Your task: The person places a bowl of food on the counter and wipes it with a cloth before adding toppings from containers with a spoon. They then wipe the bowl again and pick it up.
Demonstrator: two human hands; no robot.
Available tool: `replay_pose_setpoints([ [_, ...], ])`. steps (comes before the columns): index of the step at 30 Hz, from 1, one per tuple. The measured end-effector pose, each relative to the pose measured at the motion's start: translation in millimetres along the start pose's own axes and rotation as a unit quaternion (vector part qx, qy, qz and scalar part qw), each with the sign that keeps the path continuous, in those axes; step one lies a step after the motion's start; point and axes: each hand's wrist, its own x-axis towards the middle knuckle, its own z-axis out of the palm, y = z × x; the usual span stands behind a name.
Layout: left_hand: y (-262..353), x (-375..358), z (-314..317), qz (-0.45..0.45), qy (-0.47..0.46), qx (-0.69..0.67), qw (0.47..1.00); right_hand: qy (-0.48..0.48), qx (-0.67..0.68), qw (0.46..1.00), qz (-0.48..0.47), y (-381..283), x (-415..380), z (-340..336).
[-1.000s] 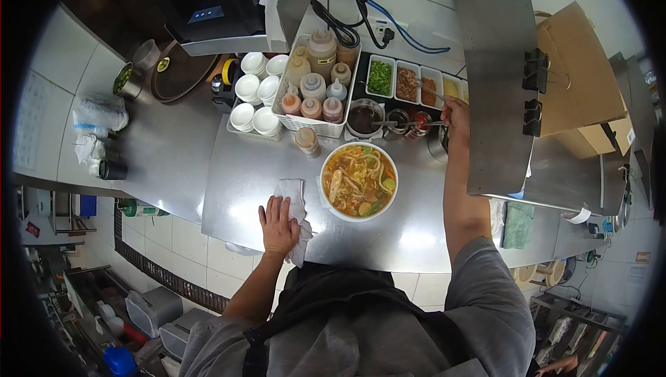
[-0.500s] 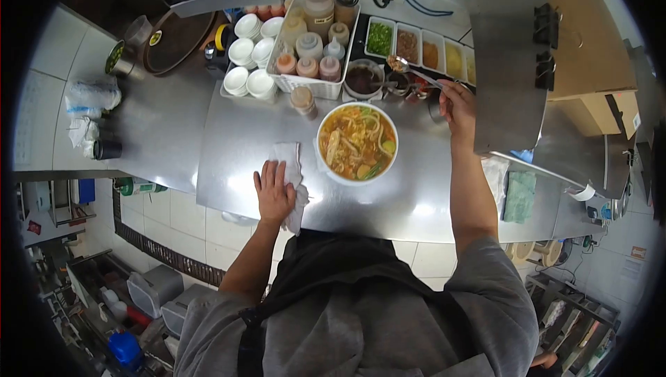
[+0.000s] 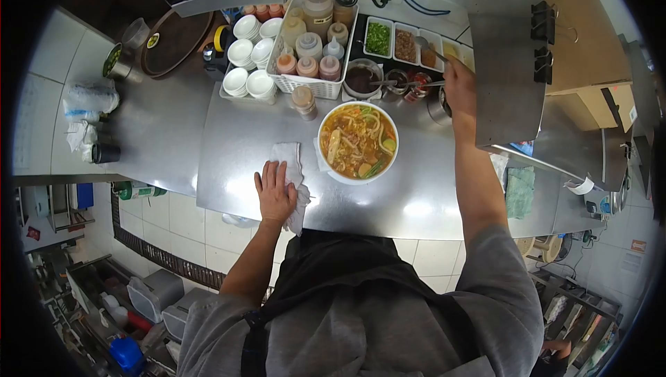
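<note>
My right hand (image 3: 459,87) is closed around the handle of a metal spoon (image 3: 422,44), whose head is at the tray holding orange-brown seasoning (image 3: 429,56). No food can be made out on the spoon's head. My left hand (image 3: 276,193) lies with fingers stretched out on the steel counter, partly over a folded white cloth (image 3: 294,162). Between my hands stands a white bowl (image 3: 359,181) of noodle soup (image 3: 352,142) with pieces of vegetable in orange broth. Trays of chopped green onion (image 3: 378,38) and brown crumbly topping (image 3: 405,45) sit beside the spoon.
A white basket of squeeze bottles (image 3: 309,86) and stacked white cups (image 3: 241,52) stand behind the bowl. A lone bottle (image 3: 303,101), a dark sauce tub (image 3: 362,79) and small jars (image 3: 418,89) are nearby. A steel panel (image 3: 506,65) rises close to my right arm.
My right hand has moved slightly up with the spoon, whose head went from the brown topping's tray to the orange-brown one. The brown crumbs on it no longer show. My left hand stays put.
</note>
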Motion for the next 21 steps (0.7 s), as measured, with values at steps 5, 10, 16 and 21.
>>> replay_pose_setpoints([
  [5,0.4,1.4,-0.3,-0.007,0.001,0.0,1.0,-0.193,-0.161,0.968,-0.014,21.9,43.9,59.7],
  [10,0.0,0.0,-2.9,-0.012,-0.006,-0.002,1.0,-0.263,-0.185,0.944,-0.071,34.0,27.5,81.7],
  [16,-2.2,2.4,-3.6,-0.01,-0.001,-0.008,1.0,-0.181,-0.165,0.967,-0.068,9.5,26.4,53.5],
  [21,-1.8,2.3,-5.2,-0.009,-0.008,-0.008,1.0,-0.185,0.027,0.982,-0.002,-52.2,36.6,102.8],
])
